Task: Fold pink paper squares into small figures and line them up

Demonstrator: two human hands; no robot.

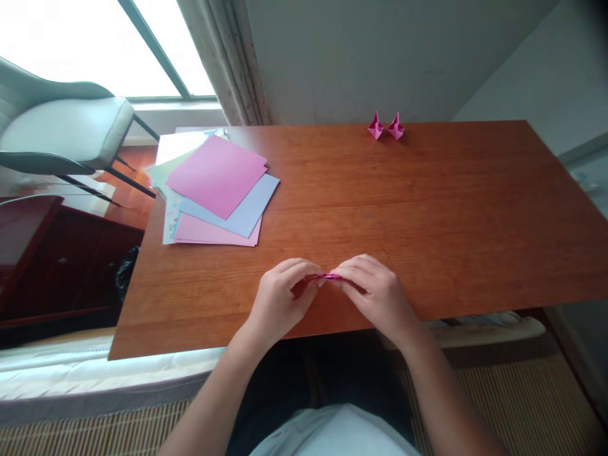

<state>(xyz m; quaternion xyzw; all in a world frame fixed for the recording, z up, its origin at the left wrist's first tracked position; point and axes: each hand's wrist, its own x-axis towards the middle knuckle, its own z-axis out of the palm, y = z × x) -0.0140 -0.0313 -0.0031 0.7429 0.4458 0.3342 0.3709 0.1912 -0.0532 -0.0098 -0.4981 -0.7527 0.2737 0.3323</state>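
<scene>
A small folded piece of pink paper (pixel 327 276) is pinched between my two hands, seen nearly edge-on above the front part of the wooden table. My left hand (pixel 285 292) grips its left end between thumb and fingers. On the opposite end, my right hand (pixel 373 292) pinches it the same way. Fingertips cover much of the paper, so its full shape is hidden. Two pink origami figures (pixel 376 126) with pointed tips stand side by side at the table's far edge.
Sheets of pink paper (pixel 221 174), blue paper (pixel 254 202) and other pale paper lie in an overlapping pile at the table's left. The wooden table (pixel 451 209) reaches to the right. A chair (pixel 66 133) stands by the window, beside a curtain (pixel 228 60).
</scene>
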